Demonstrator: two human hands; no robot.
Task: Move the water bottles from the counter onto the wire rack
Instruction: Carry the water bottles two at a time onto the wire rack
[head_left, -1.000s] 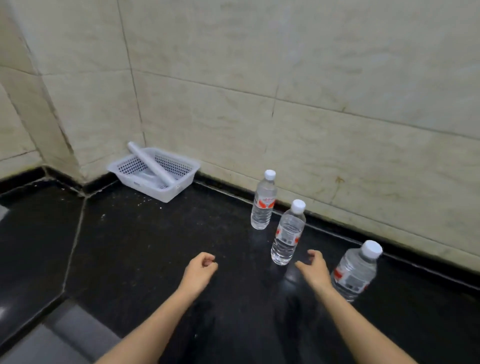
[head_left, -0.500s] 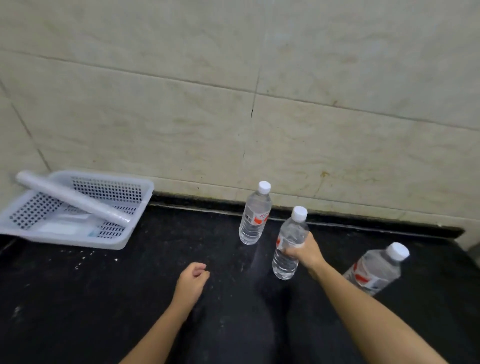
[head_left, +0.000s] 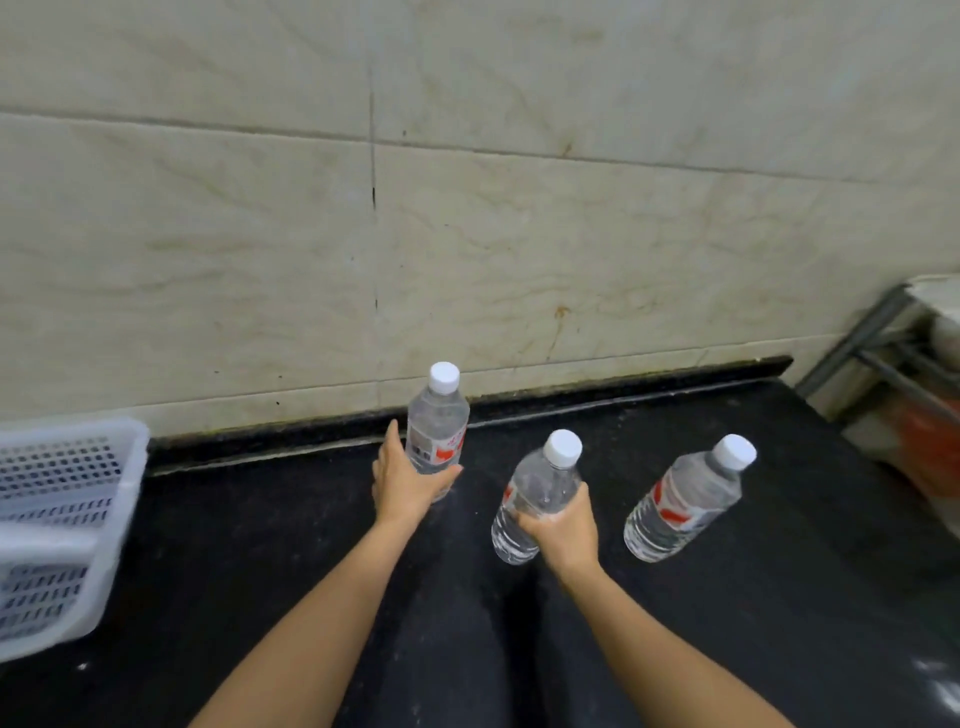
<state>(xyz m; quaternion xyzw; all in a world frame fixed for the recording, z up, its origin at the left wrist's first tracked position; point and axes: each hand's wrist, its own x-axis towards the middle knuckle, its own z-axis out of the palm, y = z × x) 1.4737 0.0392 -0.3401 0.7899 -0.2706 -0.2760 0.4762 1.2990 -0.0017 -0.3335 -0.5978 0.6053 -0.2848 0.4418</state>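
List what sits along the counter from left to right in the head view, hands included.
white basket → left hand gripping the far bottle → middle bottle held in the right hand → free bottle → metal rack at the right edge.

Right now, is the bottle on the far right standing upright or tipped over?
Upright: the free bottle stands on its base on the counter, white cap up, no hand touching it. Its lean looks like wide-angle distortion.
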